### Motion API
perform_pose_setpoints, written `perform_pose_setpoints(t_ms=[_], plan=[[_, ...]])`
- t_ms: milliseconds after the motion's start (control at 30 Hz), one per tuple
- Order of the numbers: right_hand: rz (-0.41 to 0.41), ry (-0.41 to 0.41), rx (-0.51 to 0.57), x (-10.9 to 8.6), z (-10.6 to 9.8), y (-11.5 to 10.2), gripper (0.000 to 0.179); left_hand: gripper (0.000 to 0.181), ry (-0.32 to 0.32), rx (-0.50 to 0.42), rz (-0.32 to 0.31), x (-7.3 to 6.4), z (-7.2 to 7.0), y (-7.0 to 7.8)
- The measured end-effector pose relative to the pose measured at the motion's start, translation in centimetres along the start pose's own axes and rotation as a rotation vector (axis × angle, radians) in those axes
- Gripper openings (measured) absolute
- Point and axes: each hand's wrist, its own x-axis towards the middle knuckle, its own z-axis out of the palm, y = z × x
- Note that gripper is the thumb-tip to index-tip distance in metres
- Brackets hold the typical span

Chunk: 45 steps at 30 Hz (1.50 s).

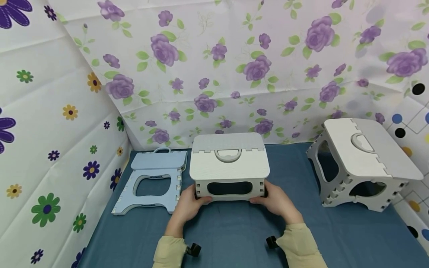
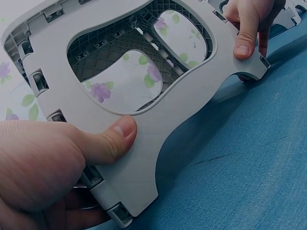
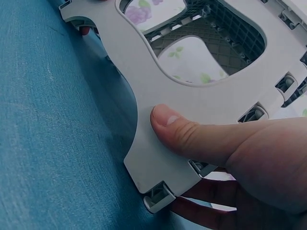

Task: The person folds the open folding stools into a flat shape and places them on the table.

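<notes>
My left fingers point(image 1: 194, 202), right fingers point(image 1: 269, 201), were clamped on the white stool point(image 1: 207, 165) at twelve from me, blue stool point(image 1: 157, 162) close off its nine o'clock edge, surface point(image 1: 234, 234) stretched toward six, wider room at three.

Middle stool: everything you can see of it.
The middle stool looks plastic: grey and white top, jagged seam, U-shaped grey handle at that seam. Its pale front panel has a wide opening, showing a lattice interior. It is unfolded, top up, over the blue cloth, between the light blue stool and another white stool. The left grip and right grip hold its front edges, thumbs on the panel. Whether it rests fully on the cloth is unclear.
</notes>
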Motion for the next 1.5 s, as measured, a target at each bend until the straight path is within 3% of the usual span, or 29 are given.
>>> perform_pose_setpoints(t_ms=[1500], plan=[[-0.002, 0.022, -0.063, -0.12, 0.10, -0.30, 0.057, 0.049, 0.014, 0.008, 0.015, 0.13, 0.17, -0.21]])
